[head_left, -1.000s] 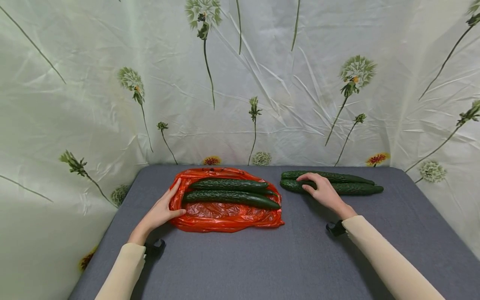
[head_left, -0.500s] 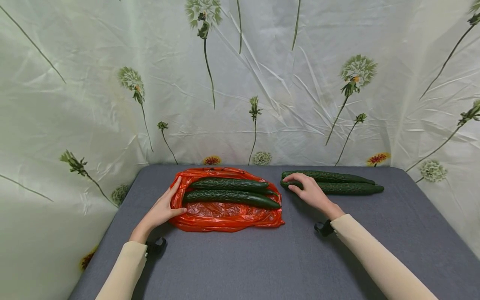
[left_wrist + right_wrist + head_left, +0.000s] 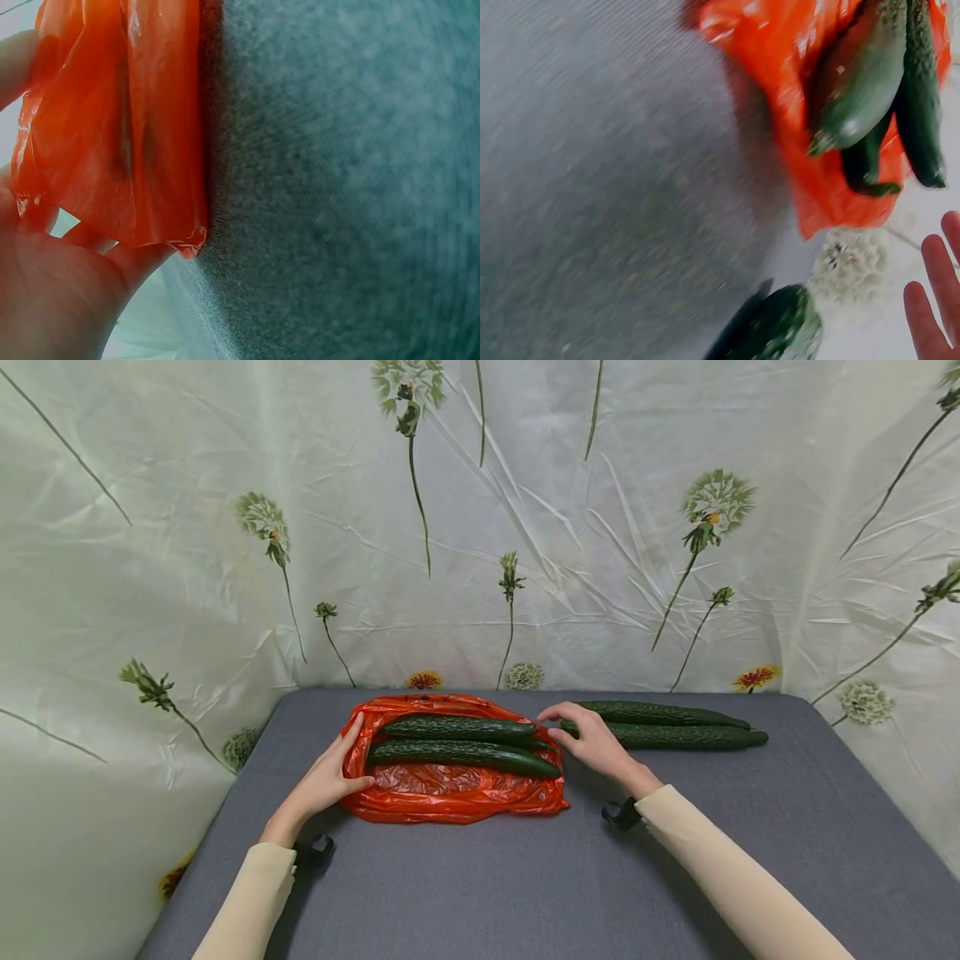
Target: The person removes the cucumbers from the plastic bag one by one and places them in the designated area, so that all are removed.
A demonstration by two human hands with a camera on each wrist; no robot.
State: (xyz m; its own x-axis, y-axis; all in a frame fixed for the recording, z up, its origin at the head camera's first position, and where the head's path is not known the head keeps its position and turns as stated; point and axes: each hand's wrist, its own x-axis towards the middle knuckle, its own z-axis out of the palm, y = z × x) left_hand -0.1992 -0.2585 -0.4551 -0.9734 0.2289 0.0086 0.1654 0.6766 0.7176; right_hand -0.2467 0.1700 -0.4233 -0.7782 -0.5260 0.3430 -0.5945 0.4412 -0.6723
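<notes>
A red plastic bag lies on the table with its mouth facing up, and cucumbers rest inside it. Their rounded ends stick out in the right wrist view, where a third cucumber shows beneath two others. My left hand holds the bag's left end, thumb on the near side and fingers at the back. Just beyond the bag's right end is my right hand, fingers loosely bent and nothing held. In the right wrist view its fingers are apart from the cucumbers.
Two more cucumbers lie side by side at the back right, their left ends partly behind the right hand. Grey cloth covers the table. A pale flower-printed curtain hangs behind and along the sides.
My right hand has moved left, from above the two cucumbers on the right to the bag's right end. The left hand and the bag stay nearly still.
</notes>
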